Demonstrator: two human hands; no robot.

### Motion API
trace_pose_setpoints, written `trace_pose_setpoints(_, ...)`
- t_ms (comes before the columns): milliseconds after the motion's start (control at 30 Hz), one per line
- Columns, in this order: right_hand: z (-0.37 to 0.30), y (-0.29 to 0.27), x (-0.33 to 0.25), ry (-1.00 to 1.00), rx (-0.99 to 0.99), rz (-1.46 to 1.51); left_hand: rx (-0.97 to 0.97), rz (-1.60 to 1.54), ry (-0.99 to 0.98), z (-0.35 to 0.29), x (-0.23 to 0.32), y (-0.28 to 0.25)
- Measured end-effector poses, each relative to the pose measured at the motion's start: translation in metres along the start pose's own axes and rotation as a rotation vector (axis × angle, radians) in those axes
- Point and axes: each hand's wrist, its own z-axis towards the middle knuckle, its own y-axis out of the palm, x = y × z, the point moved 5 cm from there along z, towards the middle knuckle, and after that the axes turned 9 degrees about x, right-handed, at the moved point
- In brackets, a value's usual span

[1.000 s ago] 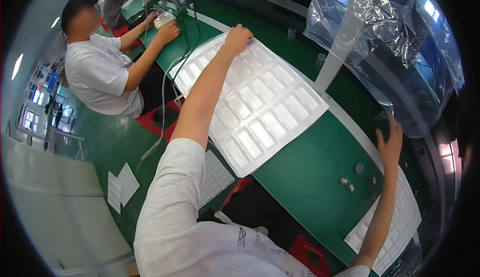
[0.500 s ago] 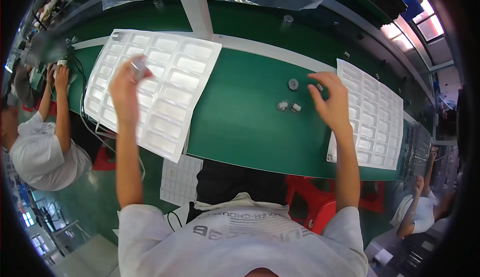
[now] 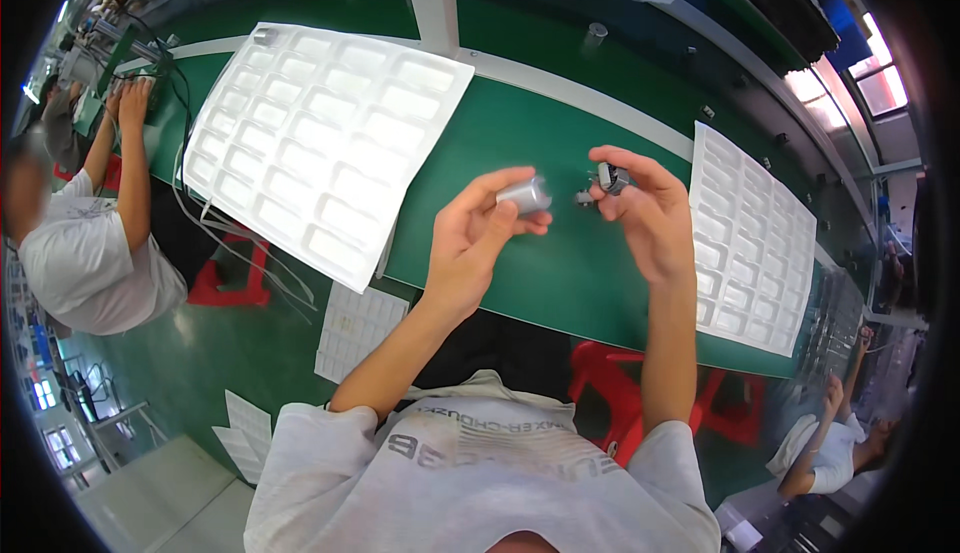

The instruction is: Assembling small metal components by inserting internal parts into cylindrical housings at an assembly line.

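Over the middle of the green table, my left hand [image 3: 478, 238] grips a silver metal cylinder [image 3: 524, 195] between thumb and fingers, its end turned to the right. Close by on the right, my right hand [image 3: 652, 215] pinches a small dark grey part [image 3: 611, 179] with thumb and index finger. The cylinder and the grey part are apart, a short gap between them. Just beyond that gap, a small metal part [image 3: 585, 197] shows near my right fingertips; whether it lies on the table or is held, I cannot tell.
A large white compartment tray [image 3: 345, 158] lies at left, a metal piece [image 3: 265, 37] at its far corner. Another white tray [image 3: 752, 243] lies at right. Behind runs a pale frame rail [image 3: 560, 93]. A red stool [image 3: 610, 378] stands below; co-workers sit at both sides.
My left hand has moved from over the left tray to the middle, carrying the silver cylinder. My right hand has closed on the dark grey part and turned inward. The view has shifted slightly.
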Motion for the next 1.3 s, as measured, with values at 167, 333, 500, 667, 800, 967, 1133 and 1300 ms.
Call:
trace_pose_setpoints(167,-0.011,0.005,-0.008,-0.165,-0.008,-0.108,-0.015,-0.003,0.055,0.002,0.003,0.009)
trace_pose_setpoints(333,-0.024,0.02,-0.021,-0.238,0.033,-0.207,-0.059,-0.001,0.046,0.0,0.002,0.01)
trace_pose_setpoints(500,-0.031,0.027,-0.025,-0.366,-0.031,-0.349,-0.062,0.024,0.109,-0.007,0.005,0.013)
trace_pose_setpoints(667,-0.032,0.019,-0.025,-0.294,0.099,-0.265,0.051,-0.153,-0.075,-0.007,0.002,0.006)
trace_pose_setpoints(800,-0.031,0.034,-0.029,-0.413,-0.082,-0.325,0.031,-0.234,-0.301,-0.008,-0.001,0.002)
trace_pose_setpoints(967,-0.03,0.044,-0.032,-0.411,-0.17,-0.43,0.049,-0.146,-0.294,-0.01,-0.001,0.007)
trace_pose_setpoints(1133,-0.029,0.045,-0.03,-0.426,-0.154,-0.516,0.086,-0.133,-0.226,-0.012,-0.001,0.01)
trace_pose_setpoints(1300,-0.028,0.04,-0.032,-0.431,-0.182,-0.602,0.113,-0.058,-0.131,-0.014,0.0,0.008)
